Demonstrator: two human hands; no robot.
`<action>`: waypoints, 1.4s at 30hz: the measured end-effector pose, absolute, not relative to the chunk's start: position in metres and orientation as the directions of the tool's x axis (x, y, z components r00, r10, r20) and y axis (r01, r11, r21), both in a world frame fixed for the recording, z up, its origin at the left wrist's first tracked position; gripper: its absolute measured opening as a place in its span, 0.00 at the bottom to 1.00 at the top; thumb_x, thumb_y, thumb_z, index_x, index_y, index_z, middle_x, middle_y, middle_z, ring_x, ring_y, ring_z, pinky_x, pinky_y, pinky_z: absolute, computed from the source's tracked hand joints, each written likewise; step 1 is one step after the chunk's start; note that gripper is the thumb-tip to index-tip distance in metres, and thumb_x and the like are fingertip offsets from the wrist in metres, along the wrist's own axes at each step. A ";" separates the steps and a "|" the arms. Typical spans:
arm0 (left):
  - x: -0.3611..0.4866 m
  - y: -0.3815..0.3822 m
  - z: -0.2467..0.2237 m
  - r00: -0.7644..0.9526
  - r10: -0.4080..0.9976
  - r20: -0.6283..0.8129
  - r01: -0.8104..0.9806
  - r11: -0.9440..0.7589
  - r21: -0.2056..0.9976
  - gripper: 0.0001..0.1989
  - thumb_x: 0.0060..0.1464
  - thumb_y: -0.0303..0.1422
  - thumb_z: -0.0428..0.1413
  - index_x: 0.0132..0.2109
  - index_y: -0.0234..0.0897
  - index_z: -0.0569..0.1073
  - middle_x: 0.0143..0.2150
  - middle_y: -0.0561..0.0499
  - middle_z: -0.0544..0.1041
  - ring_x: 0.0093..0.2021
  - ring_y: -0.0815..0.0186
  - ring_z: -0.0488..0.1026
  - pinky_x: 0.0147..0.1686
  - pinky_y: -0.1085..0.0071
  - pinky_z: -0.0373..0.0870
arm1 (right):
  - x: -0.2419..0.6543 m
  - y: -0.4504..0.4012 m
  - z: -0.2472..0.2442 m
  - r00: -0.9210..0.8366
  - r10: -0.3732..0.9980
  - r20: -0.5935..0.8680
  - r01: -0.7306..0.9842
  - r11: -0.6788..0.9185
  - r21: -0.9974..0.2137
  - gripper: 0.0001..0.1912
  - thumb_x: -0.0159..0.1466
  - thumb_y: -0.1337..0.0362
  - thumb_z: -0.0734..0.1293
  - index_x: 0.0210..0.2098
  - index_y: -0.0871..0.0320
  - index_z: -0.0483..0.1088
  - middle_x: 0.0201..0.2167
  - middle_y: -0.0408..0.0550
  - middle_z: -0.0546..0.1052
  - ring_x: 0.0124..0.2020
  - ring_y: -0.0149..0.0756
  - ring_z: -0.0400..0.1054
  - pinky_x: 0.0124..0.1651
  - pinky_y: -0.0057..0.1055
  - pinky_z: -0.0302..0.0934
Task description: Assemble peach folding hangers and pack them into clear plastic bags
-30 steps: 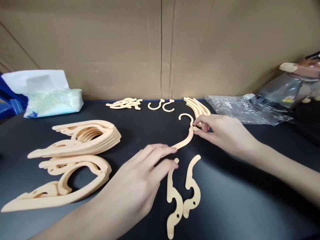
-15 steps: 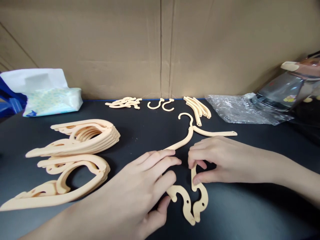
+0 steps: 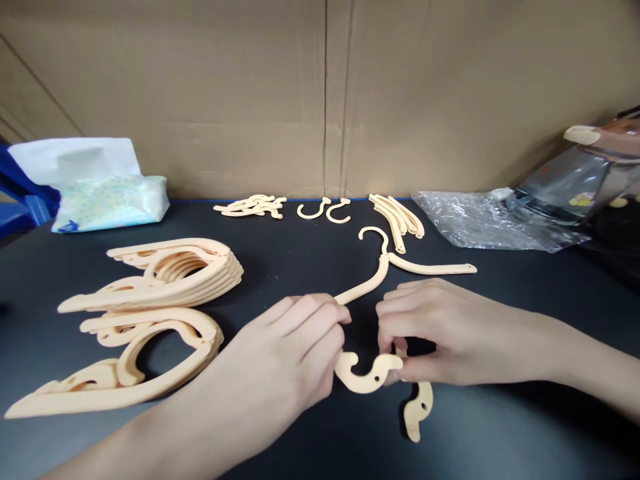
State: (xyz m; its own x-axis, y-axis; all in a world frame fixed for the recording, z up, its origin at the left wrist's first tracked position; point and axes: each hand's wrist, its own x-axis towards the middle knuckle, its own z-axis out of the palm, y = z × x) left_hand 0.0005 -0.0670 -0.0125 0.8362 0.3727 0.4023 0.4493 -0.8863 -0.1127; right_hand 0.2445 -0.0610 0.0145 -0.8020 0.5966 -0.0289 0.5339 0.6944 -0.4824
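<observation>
My left hand (image 3: 295, 347) is closed on a cream curved piece (image 3: 367, 379) with a small hole; its wavy end points right, and its other end is hidden by my fingers. A second curved piece (image 3: 419, 410) hangs below my right hand (image 3: 430, 330), whose thumb and fingers pinch its upper part. The right thumb is close to the tip of the left piece. Just beyond both hands lies a hanger with a hook (image 3: 375, 233), a left arm (image 3: 367, 287) partly behind my left fingers, and a right arm (image 3: 433, 269).
Stacked folded hangers (image 3: 200, 287) lie on the left of the dark table (image 3: 295, 267). Along the back are small pieces (image 3: 253, 205), two hooks (image 3: 313, 212), long arms (image 3: 400, 217) and a plastic bag (image 3: 465, 220). A tissue pack (image 3: 110, 200) and a clear jug (image 3: 565, 177) flank them.
The left piece has been lifted and turned, its free end swinging up toward my right thumb. My left fingers have curled in. The right piece has shifted slightly right, apart from the other.
</observation>
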 end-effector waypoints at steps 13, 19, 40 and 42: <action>0.001 -0.064 -0.006 0.753 0.531 0.388 0.589 -0.807 -0.039 0.15 0.64 0.23 0.42 0.29 0.36 0.65 0.26 0.51 0.67 0.26 0.63 0.65 0.26 0.66 0.61 | 0.237 -0.064 0.007 -0.757 0.605 0.248 0.472 0.768 -0.434 0.09 0.70 0.62 0.63 0.35 0.59 0.70 0.26 0.40 0.70 0.28 0.26 0.62 0.33 0.25 0.54; 0.006 -0.077 -0.007 0.796 0.459 0.394 0.508 -0.861 -0.025 0.16 0.70 0.36 0.40 0.32 0.40 0.61 0.23 0.56 0.66 0.20 0.66 0.66 0.21 0.68 0.58 | 0.223 -0.076 -0.006 -0.693 0.647 0.318 0.481 0.744 -0.465 0.11 0.70 0.63 0.63 0.32 0.59 0.68 0.23 0.39 0.66 0.25 0.27 0.59 0.33 0.27 0.55; -0.003 -0.070 -0.003 0.643 0.689 0.336 0.730 -0.683 0.004 0.09 0.65 0.35 0.44 0.34 0.42 0.56 0.19 0.60 0.64 0.15 0.65 0.67 0.15 0.72 0.52 | 0.245 -0.037 -0.018 -0.685 0.617 0.387 0.586 0.783 -0.211 0.08 0.72 0.65 0.60 0.41 0.59 0.70 0.39 0.50 0.76 0.42 0.37 0.68 0.48 0.38 0.62; -0.003 -0.069 -0.006 0.632 0.703 0.327 0.750 -0.660 -0.032 0.12 0.64 0.40 0.48 0.33 0.42 0.57 0.18 0.60 0.63 0.14 0.65 0.66 0.15 0.72 0.51 | 0.243 -0.038 -0.018 -0.689 0.604 0.401 0.560 0.795 -0.234 0.07 0.72 0.66 0.60 0.40 0.59 0.69 0.38 0.50 0.76 0.42 0.37 0.68 0.48 0.38 0.62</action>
State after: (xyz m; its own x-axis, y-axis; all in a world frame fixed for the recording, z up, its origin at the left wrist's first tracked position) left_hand -0.0027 -0.0695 -0.0062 0.6320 0.7026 0.3270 0.7504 -0.6602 -0.0315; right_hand 0.2426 -0.0382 -0.0177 -0.6887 0.6038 0.4015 0.5604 0.7946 -0.2338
